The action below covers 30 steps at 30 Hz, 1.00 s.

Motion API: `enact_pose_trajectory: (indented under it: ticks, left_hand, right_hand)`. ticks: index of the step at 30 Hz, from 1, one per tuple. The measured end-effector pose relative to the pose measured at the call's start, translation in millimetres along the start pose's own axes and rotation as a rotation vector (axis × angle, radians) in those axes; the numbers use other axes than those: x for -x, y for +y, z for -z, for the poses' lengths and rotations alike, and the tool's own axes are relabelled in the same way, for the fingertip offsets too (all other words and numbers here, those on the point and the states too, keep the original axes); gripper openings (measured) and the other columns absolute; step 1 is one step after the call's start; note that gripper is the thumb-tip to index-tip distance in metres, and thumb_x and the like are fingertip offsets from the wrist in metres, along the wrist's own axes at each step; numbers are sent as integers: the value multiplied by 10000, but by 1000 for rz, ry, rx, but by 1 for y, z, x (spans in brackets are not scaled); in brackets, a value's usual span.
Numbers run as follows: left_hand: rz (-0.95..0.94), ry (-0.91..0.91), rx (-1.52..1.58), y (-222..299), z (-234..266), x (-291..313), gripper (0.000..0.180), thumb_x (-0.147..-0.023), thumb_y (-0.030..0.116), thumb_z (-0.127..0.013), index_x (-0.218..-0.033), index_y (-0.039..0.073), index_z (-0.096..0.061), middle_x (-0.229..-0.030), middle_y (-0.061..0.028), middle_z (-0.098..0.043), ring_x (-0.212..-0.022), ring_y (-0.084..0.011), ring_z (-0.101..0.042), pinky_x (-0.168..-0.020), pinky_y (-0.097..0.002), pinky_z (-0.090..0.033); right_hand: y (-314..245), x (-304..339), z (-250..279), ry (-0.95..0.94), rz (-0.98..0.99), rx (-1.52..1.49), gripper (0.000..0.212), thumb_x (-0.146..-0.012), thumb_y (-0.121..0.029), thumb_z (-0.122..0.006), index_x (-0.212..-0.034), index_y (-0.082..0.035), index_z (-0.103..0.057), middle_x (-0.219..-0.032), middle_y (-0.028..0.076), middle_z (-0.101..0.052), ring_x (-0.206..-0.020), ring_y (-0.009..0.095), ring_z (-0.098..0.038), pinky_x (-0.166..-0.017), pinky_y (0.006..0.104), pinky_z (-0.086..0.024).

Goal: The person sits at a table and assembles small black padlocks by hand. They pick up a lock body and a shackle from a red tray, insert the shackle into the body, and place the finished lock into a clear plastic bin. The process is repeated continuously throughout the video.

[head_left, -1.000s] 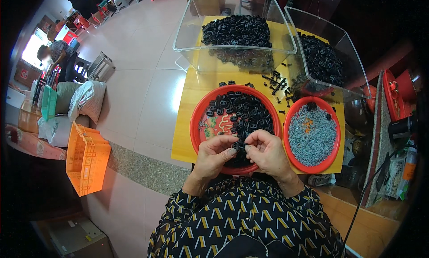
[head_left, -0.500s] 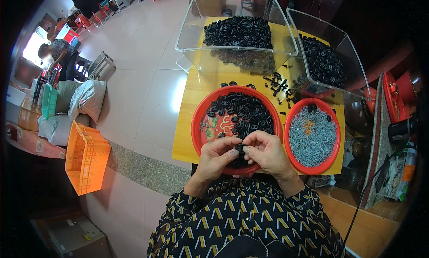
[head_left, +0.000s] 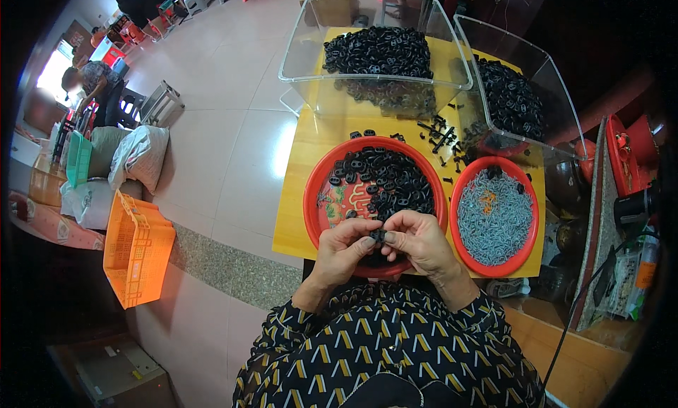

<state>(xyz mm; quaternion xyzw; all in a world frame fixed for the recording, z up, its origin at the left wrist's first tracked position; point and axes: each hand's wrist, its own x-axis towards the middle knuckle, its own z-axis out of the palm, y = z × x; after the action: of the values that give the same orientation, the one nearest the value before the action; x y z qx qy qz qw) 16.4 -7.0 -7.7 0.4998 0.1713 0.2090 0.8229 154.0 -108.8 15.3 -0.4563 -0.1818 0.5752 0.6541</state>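
Between the fingertips of both hands is a small black plastic part (head_left: 378,235), pinched from either side over the near rim of a red round tray (head_left: 311,217). My left hand (head_left: 342,249) is closed on its left side, and my right hand (head_left: 422,244) grips it from the right. Fingers cover most of the part. Many black oval two-holed plastic pieces (head_left: 399,182) fill the tray's right and far side; its printed bottom shows at the left. To the right, a smaller red tray (head_left: 538,228) holds a heap of silvery screws (head_left: 494,224).
Two clear plastic bins (head_left: 374,78) with black pieces stand at the yellow table's far side (head_left: 293,196). Loose black parts (head_left: 443,136) lie between bins and trays. An orange crate (head_left: 138,253) and white sacks (head_left: 141,157) are on the floor left. Another person (head_left: 99,87) works far left.
Both hands stay over the near rim of the tray. The black part has turned slightly between the fingertips, and the right fingers have shifted a little.
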Motion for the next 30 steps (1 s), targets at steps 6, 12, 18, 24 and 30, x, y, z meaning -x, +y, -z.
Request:
enact_pose_trajectory:
  ticks: [6, 12, 18, 24, 30]
  left_hand:
    - [-22, 5, -7, 1, -4, 1, 240, -826, 13, -551, -1064, -12, -537, -901, -45, -598, -793, -84, -555, -699, -205, -456]
    - [9, 14, 86, 4, -7, 0, 229, -823, 0, -552, -1051, -16, -539, -889, -44, -598, -793, -86, -559, -706, -199, -453]
    - [6, 34, -2, 6, -11, 2, 220, -826, -3, -547, -1044, -24, -537, -868, -43, -596, -784, -83, -557, -697, -200, -455]
    - [7, 30, -67, 11, -14, 5, 214, -829, -10, -536, -1042, -31, -536, -882, -53, -599, -799, -90, -565, -711, -205, -460]
    - [-4, 5, -100, 10, -14, 3, 211, -830, -9, -534, -1039, -36, -536, -906, -69, -604, -812, -103, -573, -724, -212, -464]
  right_hand:
    - [-5, 5, -4, 19, 15, 37, 90, -798, -9, -578, -881, 8, -547, -752, 39, -571, -621, 99, -575, -523, 198, -486]
    - [-8, 6, -11, 96, 81, 238, 113, -789, 10, -553, -901, 12, -534, -772, 30, -565, -631, 79, -566, -538, 191, -476]
    - [-10, 8, -15, 136, 115, 343, 117, -779, 13, -555, -894, 11, -532, -755, 20, -562, -620, 63, -560, -531, 188, -470]
    - [-8, 8, -15, 144, 87, 310, 89, -774, 11, -561, -861, 9, -540, -734, 18, -562, -604, 62, -559, -519, 183, -465]
    - [-1, 6, -12, 163, 102, 251, 89, -771, 9, -566, -854, 5, -534, -739, 17, -556, -610, 63, -552, -513, 182, -459]
